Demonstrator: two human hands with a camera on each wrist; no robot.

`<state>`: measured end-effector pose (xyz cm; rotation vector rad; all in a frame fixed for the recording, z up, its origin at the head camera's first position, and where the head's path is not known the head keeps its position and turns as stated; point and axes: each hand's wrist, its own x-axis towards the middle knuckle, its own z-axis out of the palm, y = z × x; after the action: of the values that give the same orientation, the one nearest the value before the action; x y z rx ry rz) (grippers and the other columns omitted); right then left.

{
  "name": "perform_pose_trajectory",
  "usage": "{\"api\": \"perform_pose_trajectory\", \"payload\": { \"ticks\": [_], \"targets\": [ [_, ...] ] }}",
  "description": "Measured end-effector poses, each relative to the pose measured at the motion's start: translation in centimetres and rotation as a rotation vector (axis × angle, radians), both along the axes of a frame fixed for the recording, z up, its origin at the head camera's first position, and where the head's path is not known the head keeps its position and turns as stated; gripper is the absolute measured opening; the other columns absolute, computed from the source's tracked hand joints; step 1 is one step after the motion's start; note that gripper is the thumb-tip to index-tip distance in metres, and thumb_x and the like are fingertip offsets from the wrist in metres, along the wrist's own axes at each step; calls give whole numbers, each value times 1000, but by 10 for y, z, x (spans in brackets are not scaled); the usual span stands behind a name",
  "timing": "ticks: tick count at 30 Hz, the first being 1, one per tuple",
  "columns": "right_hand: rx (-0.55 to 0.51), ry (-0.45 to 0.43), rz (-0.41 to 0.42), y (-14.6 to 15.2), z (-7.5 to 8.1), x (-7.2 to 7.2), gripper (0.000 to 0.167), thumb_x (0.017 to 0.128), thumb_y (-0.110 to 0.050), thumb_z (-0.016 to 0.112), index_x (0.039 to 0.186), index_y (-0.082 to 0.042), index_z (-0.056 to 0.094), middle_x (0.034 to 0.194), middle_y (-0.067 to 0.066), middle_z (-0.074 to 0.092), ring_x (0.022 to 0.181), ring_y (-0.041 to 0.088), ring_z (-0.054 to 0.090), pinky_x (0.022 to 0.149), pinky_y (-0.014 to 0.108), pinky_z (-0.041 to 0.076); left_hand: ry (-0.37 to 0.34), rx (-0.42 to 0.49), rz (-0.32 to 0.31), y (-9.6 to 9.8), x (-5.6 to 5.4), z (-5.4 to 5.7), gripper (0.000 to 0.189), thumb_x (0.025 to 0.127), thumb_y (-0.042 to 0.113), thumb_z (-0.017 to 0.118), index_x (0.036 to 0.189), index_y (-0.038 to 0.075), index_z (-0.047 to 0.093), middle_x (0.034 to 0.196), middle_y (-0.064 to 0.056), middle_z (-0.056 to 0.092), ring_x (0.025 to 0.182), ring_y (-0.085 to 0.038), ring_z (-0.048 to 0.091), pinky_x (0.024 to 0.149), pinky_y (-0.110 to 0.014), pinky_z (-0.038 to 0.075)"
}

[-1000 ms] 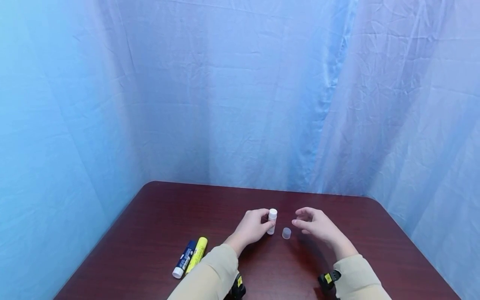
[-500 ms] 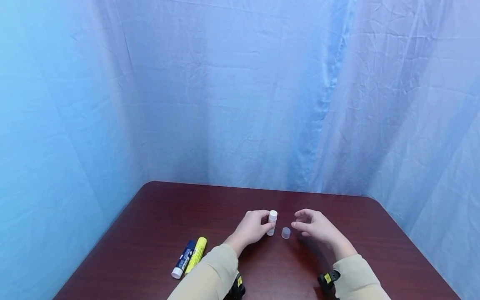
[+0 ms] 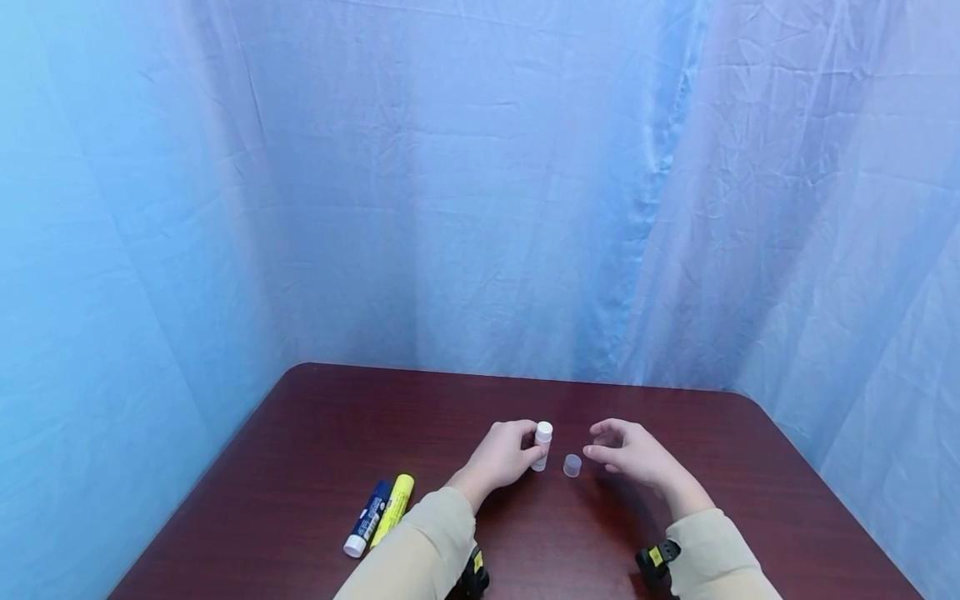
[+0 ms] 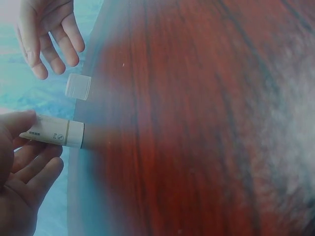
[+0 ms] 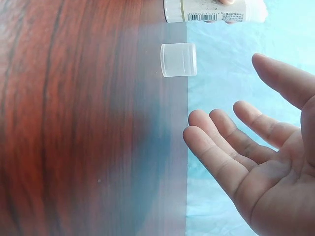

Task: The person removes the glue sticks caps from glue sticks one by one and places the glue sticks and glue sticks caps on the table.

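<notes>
My left hand [image 3: 501, 454] holds a white glue stick [image 3: 542, 454] upright at the table, its thumb on the near side and fingers behind. Print shows on the glue stick's label [image 4: 47, 132] in the left wrist view. To its right, a small clear cap [image 3: 572, 466] stands on the tabletop, touched by neither hand. My right hand [image 3: 630, 450] hovers just right of the cap. In the right wrist view that hand [image 5: 266, 162] has spread, slightly bent fingers with nothing between them.
At the front left, a dark blue glue stick [image 3: 367, 520] with a white end and a yellow one [image 3: 393, 510] lie side by side near my left sleeve [image 3: 431, 533]. Blue cloth [image 3: 480, 208] hangs round the dark red table [image 3: 337, 417].
The white glue stick has shifted very slightly left and nearer with my left hand's grip. My right hand and the cap have stayed almost still.
</notes>
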<state>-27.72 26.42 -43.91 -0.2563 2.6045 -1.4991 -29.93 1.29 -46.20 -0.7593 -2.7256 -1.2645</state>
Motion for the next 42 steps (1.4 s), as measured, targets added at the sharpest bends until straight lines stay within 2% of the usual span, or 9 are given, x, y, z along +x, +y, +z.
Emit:
{"api": "perform_pose_trajectory", "payload": {
  "ticks": [6,16,21,28,33,35,38,42],
  "targets": [
    [28,11,-14,0,-1,-1,51,91,-19,78,130,7,57,109,14,68,97,27,67,83,46,58,-7,-11,-6,-1,0,0,7,96,21,73,101,17,70,87,12,67,75,-1,59,68,-24,50],
    [39,21,-17,1,-4,-3,52,91,-20,78,131,7,57,110,14,68,95,25,67,82,46,58,-7,-24,-6,-1,0,0,15,95,22,75,107,16,70,93,11,69,82,-1,61,75,-25,52],
    [27,25,-21,1,-5,-2,52,91,-19,79,130,7,57,109,14,68,95,26,67,81,47,58,-44,7,-15,-2,0,0,27,93,25,77,116,16,67,98,11,69,89,-4,65,82,-29,53],
    [53,46,-41,2,-4,-4,49,91,-20,79,128,5,60,107,12,69,94,24,67,80,43,58,-54,24,-12,-4,1,3,46,93,35,76,131,14,62,106,8,69,100,-13,67,88,-33,53],
    [39,88,-81,3,0,-4,45,91,-21,79,126,2,62,108,12,69,94,27,68,81,42,59,-60,30,0,-4,1,8,53,95,48,69,133,12,61,105,8,67,97,-9,65,86,-33,53],
    [28,105,-98,2,2,-3,45,91,-22,79,125,2,62,109,13,69,95,31,68,81,43,59,-56,33,12,-5,1,10,55,96,53,66,132,12,62,107,8,67,96,-7,64,86,-32,53],
    [19,127,-112,1,5,-4,44,92,-22,78,125,2,62,110,14,69,96,35,69,80,44,59,-24,44,29,-6,1,14,55,97,56,61,130,12,64,111,4,67,100,-12,64,88,-35,53],
    [25,165,-123,2,9,-6,42,92,-22,78,124,2,63,111,15,70,91,28,71,80,46,58,19,51,40,-9,1,19,54,100,56,57,129,11,64,117,-4,67,107,-22,64,91,-39,52]
  ]
}}
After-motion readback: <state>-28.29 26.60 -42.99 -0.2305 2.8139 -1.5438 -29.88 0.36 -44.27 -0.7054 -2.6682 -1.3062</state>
